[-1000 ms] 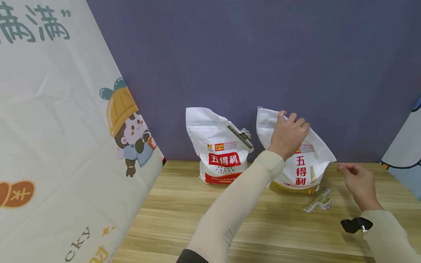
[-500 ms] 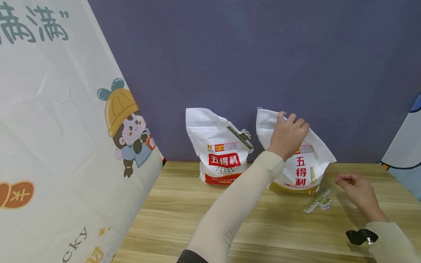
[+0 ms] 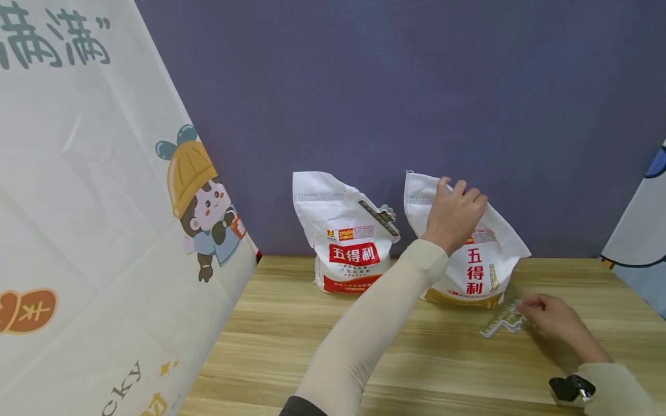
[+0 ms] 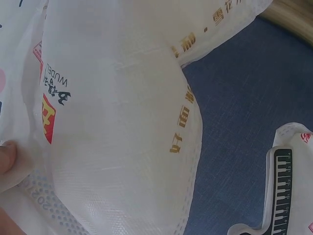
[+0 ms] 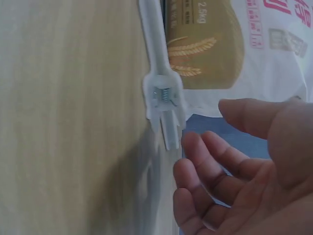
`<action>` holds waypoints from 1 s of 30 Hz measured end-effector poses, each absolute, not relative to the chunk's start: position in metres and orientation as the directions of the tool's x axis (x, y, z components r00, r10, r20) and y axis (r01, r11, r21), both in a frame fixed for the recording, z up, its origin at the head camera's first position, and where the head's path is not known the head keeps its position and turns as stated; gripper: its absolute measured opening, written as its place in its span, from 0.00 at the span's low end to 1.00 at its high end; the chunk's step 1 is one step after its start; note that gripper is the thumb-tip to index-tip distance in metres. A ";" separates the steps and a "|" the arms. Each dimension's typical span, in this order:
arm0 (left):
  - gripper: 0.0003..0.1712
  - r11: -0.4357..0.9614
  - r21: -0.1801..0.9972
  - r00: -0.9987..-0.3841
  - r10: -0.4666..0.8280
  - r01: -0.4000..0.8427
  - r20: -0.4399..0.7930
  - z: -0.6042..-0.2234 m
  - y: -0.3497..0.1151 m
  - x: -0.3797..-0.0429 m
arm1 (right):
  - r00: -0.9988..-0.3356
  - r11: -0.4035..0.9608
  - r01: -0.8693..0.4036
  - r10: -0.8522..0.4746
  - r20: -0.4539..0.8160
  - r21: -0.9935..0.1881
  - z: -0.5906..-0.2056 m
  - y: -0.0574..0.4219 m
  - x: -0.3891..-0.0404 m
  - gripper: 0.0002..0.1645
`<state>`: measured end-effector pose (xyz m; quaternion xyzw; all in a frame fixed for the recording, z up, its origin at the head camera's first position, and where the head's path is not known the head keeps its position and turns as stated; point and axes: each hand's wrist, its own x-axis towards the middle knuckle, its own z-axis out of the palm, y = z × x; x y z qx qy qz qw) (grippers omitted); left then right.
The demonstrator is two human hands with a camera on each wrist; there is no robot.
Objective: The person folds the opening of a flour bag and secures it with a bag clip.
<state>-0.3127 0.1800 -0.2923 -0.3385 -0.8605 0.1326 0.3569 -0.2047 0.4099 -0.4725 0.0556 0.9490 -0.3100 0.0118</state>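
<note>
My left hand [image 3: 457, 216] grips the folded upper edge of a white flour bag [image 3: 475, 271] with red characters and a gold base. In the left wrist view, fingertips [image 4: 6, 156] show at that bag's crumpled plastic [image 4: 122, 122]. A ruler-patterned bag clip [image 3: 500, 319] lies on the table before the bag's right corner. Right beside it is my right hand [image 3: 557, 323]. The right wrist view has the thumb apart from the loosely bent fingers, which are close to the clip's spring end [image 5: 165, 95] with nothing between them.
To the left stands a second flour bag [image 3: 354, 271] with a red base, its folded corner held by a piano-patterned clip [image 3: 378, 218]. A dark blue backdrop [image 3: 333, 104] rises behind the wooden table [image 3: 291, 346]. A printed white sheet [image 3: 93, 202] hangs at the left.
My right hand has moved down and left, from beside the bag to the clip on the table. My left hand keeps its grip on the flour bag.
</note>
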 end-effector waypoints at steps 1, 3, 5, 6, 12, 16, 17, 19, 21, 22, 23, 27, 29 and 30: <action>0.18 0.736 -0.470 -0.517 0.676 0.487 0.525 -0.292 0.180 -0.312 | -0.994 0.801 0.112 0.090 -0.067 -0.588 -0.474 0.409 -0.205 0.30; 0.18 0.738 -0.471 -0.511 0.674 0.483 0.533 -0.292 0.179 -0.312 | -0.993 0.797 0.113 0.076 -0.087 -0.593 -0.476 0.407 -0.204 0.30; 0.18 0.739 -0.473 -0.505 0.673 0.480 0.540 -0.293 0.179 -0.312 | -0.991 0.797 0.123 0.069 -0.113 -0.592 -0.479 0.405 -0.204 0.29; 0.18 0.739 -0.473 -0.503 0.673 0.479 0.542 -0.293 0.179 -0.312 | -0.990 0.793 0.129 0.064 -0.129 -0.595 -0.480 0.405 -0.203 0.29; 0.19 0.737 -0.472 -0.507 0.676 0.484 0.535 -0.293 0.179 -0.312 | -0.980 0.796 0.176 0.087 -0.178 -0.580 -0.483 0.401 -0.199 0.30; 0.19 0.738 -0.475 -0.496 0.674 0.479 0.547 -0.293 0.180 -0.313 | -0.978 0.794 0.188 0.100 -0.180 -0.578 -0.484 0.398 -0.199 0.29; 0.18 0.738 -0.476 -0.492 0.674 0.478 0.551 -0.294 0.180 -0.313 | -0.978 0.792 0.190 0.103 -0.180 -0.580 -0.484 0.397 -0.199 0.28; 0.18 0.740 -0.476 -0.483 0.672 0.476 0.561 -0.294 0.180 -0.313 | -0.978 0.790 0.192 0.106 -0.178 -0.583 -0.484 0.397 -0.199 0.28; 0.18 0.740 -0.478 -0.482 0.672 0.473 0.563 -0.294 0.180 -0.313 | -0.978 0.788 0.194 0.110 -0.176 -0.584 -0.485 0.397 -0.198 0.27; 0.18 0.740 -0.479 -0.484 0.672 0.472 0.561 -0.294 0.180 -0.312 | -0.978 0.789 0.194 0.110 -0.176 -0.583 -0.486 0.397 -0.198 0.27; 0.18 0.739 -0.480 -0.488 0.673 0.472 0.556 -0.294 0.180 -0.312 | -0.978 0.790 0.197 0.113 -0.177 -0.581 -0.486 0.397 -0.198 0.27; 0.19 0.738 -0.483 -0.509 0.675 0.471 0.534 -0.293 0.180 -0.310 | -0.977 0.794 0.196 0.111 -0.180 -0.575 -0.488 0.398 -0.199 0.29; 0.19 0.738 -0.484 -0.514 0.675 0.470 0.530 -0.292 0.180 -0.310 | -0.978 0.798 0.192 0.108 -0.178 -0.571 -0.488 0.399 -0.199 0.29; 0.19 0.738 -0.484 -0.513 0.674 0.470 0.531 -0.292 0.180 -0.310 | -0.978 0.798 0.191 0.108 -0.177 -0.572 -0.488 0.399 -0.199 0.29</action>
